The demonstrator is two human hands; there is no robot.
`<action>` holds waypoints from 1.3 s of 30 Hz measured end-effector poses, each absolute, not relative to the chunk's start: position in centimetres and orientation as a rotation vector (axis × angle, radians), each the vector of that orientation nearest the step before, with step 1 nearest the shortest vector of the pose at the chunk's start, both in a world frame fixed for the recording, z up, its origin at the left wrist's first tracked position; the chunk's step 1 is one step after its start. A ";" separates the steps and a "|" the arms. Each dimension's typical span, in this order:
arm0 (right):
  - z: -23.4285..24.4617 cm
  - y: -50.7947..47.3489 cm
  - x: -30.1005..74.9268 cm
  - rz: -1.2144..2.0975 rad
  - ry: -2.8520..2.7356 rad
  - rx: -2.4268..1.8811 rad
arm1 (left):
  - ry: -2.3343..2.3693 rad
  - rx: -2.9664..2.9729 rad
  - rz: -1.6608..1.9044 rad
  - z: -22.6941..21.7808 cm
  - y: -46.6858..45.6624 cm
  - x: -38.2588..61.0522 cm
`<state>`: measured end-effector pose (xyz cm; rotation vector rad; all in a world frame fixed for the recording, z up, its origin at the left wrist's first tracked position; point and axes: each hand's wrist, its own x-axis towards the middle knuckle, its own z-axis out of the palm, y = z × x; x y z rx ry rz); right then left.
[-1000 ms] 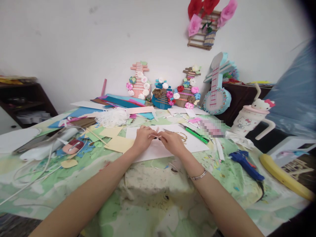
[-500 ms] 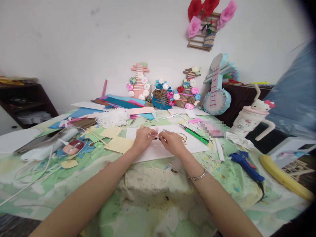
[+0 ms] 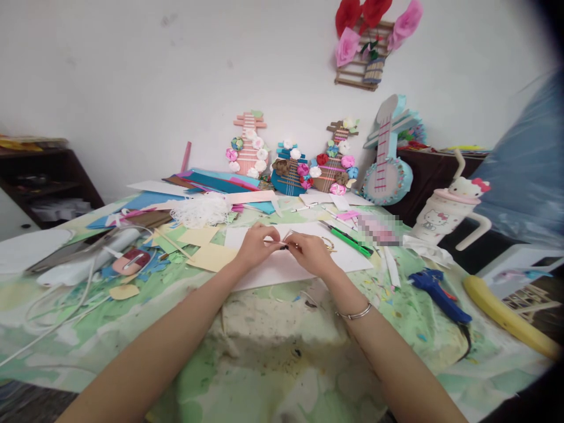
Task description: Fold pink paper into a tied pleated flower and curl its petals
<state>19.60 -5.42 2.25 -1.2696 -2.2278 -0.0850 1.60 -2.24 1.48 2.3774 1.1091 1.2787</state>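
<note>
My left hand (image 3: 256, 247) and my right hand (image 3: 310, 254) meet over a white sheet (image 3: 286, 264) in the middle of the table. Both are pinched on a small pale pink paper strip (image 3: 277, 241) held between their fingertips. A silver bracelet (image 3: 355, 314) circles my right wrist. Gold-handled scissors (image 3: 326, 242) lie just behind my right hand. A green utility knife (image 3: 348, 239) lies on the sheet's far right corner.
A blue glue gun (image 3: 434, 289) and a yellow banana-shaped object (image 3: 502, 314) lie at the right. A cat-themed cup (image 3: 445, 214) stands behind them. Paper guitar models (image 3: 291, 167) lean on the wall. Coloured paper scraps (image 3: 198, 238), white cables (image 3: 61, 294) and a white device (image 3: 83, 258) fill the left.
The pink strip now lies flatter and lower between my fingertips. My hands have shifted slightly but stay in the same spot.
</note>
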 end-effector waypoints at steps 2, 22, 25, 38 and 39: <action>2.5 -5.4 19.9 -0.006 -2.228 -1.242 | 1.074 2.306 1.225 1.7 -2.2 1.4; 3.1 -5.5 20.3 0.118 -2.177 -1.157 | 0.980 2.158 1.104 2.6 -2.2 0.9; 3.1 -5.5 20.3 0.123 -2.175 -1.163 | 0.972 2.162 1.095 2.6 -2.2 0.9; 2.9 -5.5 20.1 0.085 -2.164 -1.149 | 0.900 2.120 1.104 2.1 -2.2 1.1; 2.9 -5.5 20.0 0.077 -2.164 -1.145 | 0.895 2.111 1.106 2.0 -2.1 1.1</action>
